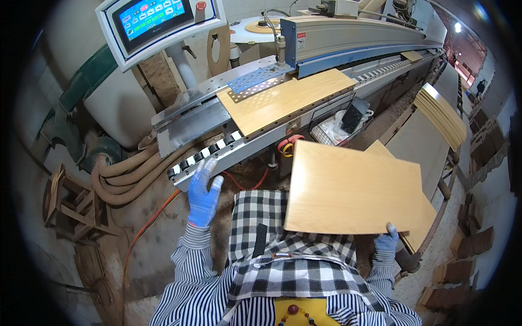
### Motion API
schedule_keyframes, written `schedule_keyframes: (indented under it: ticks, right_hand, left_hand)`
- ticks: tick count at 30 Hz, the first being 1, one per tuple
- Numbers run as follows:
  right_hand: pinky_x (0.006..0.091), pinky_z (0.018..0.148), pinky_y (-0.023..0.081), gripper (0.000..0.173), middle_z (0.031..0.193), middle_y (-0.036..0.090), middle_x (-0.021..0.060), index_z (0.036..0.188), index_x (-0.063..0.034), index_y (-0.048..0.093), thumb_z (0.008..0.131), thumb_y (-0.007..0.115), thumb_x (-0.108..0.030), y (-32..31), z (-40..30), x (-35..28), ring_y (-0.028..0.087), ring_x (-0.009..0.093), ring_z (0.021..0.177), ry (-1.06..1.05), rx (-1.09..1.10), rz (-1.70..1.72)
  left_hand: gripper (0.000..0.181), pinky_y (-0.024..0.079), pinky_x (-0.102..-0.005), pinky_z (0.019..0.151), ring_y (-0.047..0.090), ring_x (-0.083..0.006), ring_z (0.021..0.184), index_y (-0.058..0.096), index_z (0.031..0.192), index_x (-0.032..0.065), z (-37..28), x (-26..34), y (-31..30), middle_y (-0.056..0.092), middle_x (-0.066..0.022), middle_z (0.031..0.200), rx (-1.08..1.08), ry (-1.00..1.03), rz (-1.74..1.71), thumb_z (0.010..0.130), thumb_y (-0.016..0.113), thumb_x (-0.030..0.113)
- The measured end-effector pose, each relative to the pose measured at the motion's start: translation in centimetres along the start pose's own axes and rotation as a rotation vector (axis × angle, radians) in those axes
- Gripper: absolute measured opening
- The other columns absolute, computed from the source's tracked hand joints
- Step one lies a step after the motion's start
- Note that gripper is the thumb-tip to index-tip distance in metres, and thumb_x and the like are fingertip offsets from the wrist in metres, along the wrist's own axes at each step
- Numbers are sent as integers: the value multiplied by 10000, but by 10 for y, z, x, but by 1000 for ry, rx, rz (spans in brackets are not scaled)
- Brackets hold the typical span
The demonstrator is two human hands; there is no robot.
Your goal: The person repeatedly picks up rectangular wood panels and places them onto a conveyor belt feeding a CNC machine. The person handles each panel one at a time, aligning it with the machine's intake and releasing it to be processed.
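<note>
My right hand point(386, 242), in a blue glove, grips the lower right edge of a wood-grain panel point(350, 191), thumb on top. The panel is held in front of my checked apron. Another panel point(424, 218) shows partly from beneath it, on the right. My left hand point(204, 195), gloved in blue with pale fingertips, holds nothing; its fingers are apart beside the roller rail point(208, 153). I cannot tell whether it touches the rail. On the bed of what looks like an edge banding machine point(359, 38) lies a long wood-grain panel point(285, 102), partly under a blue perforated guard point(259, 77).
A lit control screen point(155, 18) stands at the upper left. Below the machine bed, a wire basket point(326, 132) holds a dark phone-like object, with scissors point(289, 144) beside it. Stacked panels point(442, 116) rest on the right-hand table point(416, 140). Hoses point(134, 179) and an orange cable point(142, 228) lie left.
</note>
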State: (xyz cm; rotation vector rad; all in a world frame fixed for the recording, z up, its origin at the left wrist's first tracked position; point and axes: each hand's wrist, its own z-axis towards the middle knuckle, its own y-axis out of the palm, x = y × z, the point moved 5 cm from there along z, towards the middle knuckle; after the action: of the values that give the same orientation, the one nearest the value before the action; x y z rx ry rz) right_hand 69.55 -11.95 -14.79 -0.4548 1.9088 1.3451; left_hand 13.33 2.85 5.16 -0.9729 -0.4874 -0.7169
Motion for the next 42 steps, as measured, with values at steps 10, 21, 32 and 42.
schedule_keyframes:
  ticks: [10, 21, 32, 42]
  right_hand:
    - [280, 582, 497, 169, 661, 598, 57, 804, -22, 610, 865, 599, -179, 295, 30, 71, 570, 158, 584, 283, -601, -113]
    - [373, 857, 552, 459, 1129, 606, 144, 1265, 18, 472, 895, 626, -205, 418, 48, 167, 636, 232, 929, 606, -750, 18]
    - [346, 964, 473, 381, 1185, 645, 137, 1240, -81, 604, 879, 619, -205, 233, 131, 96, 614, 260, 1100, -264, -480, -1441]
    - [451, 964, 423, 519, 1371, 486, 78, 1307, -151, 518, 792, 583, -146, 164, 195, 54, 473, 317, 1207, -515, -430, -2367]
  left_hand:
    - [824, 198, -520, 1135, 273, -374, 1394, 500, 1332, 61, -58, 22, -30, 404, -207, 1432, -131, 154, 557, 769, 637, 647]
    - [673, 336, -503, 1050, 446, -415, 1263, 602, 1238, 57, -59, -31, -98, 539, -214, 1312, 69, -60, 787, 757, 709, 517]
    - [663, 303, -463, 1084, 433, -366, 1296, 585, 1274, 77, 22, -87, -78, 515, -194, 1361, 54, -109, 734, 790, 691, 518]
    - [671, 315, -441, 1090, 375, -352, 1349, 570, 1304, 100, 27, -81, -68, 481, -164, 1408, 40, -242, 720, 799, 677, 528]
